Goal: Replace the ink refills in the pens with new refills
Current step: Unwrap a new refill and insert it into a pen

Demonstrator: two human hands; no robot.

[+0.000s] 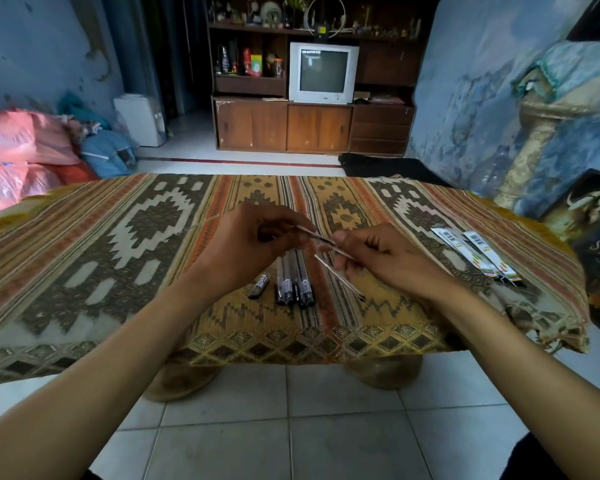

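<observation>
Low table (84, 258) w/ a patterned woven cloth fills the mid frame, over a pale tiled floor (291, 427). Behind it, a dark wood cabinet (257, 126) w/ an old grey TV (323, 72). Pink plastic sacks (11, 150) piled at far left by the blue wall.

Both forearms reach in from the bottom & meet above the table centre. Left hand (246, 244) has fingers curled round a pen barrel (274, 230), mostly hidden in the grip. Right hand (381, 258) pinches a thin refill (317, 237) betw thumb & forefinger; that refill runs up-left to the left hand's fingers. Can't tell if its tip is inside the barrel or just at it. A 2nd thin refill (340, 278) slants down-right from under the right hand's fingers, its dark tip near the cloth; seems held by the lower fingers, but contact is hidden.

On the cloth right under the hands: a bunch of dark pens (293, 282) lying side by side, touching, ends toward the camera. Just left of them, apart, a short pen cap (260, 286), tilted.

Well off to the right near the table edge: refill packets (478, 254), white w/ barcodes, overlapping each other, flat on the cloth.
</observation>
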